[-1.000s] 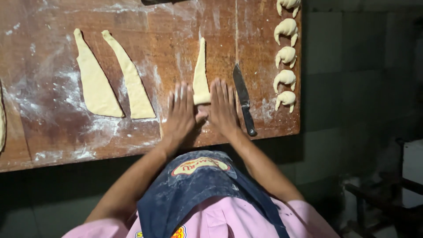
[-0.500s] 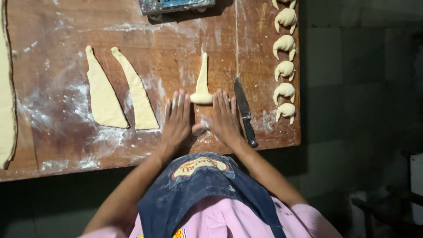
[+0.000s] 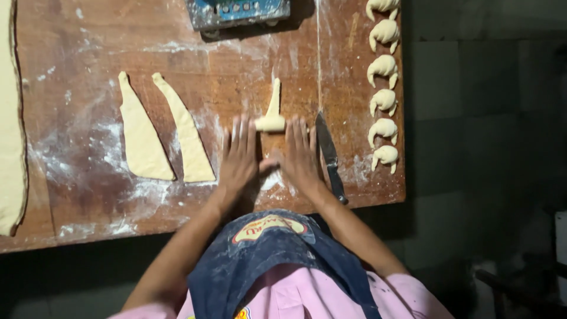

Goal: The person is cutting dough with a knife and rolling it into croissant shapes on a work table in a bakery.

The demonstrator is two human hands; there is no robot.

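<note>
My left hand (image 3: 238, 158) and my right hand (image 3: 301, 155) lie flat on the floured wooden board (image 3: 88, 195), fingers stretched forward. Between the fingertips sits a partly rolled dough triangle (image 3: 271, 112), its wide end curled into a roll and its narrow tip pointing away from me. Both sets of fingertips touch the roll's ends. A knife (image 3: 329, 156) lies just right of my right hand.
Two flat dough triangles (image 3: 142, 133) (image 3: 186, 139) lie to the left. A dough sheet (image 3: 10, 118) runs along the far left edge. Several shaped crescent rolls (image 3: 384, 94) line the board's right edge. A blue metal device (image 3: 239, 12) stands at the top.
The dough triangle has been rolled up from its wide end, so the roll sits farther from me. My hands have slid forward with it.
</note>
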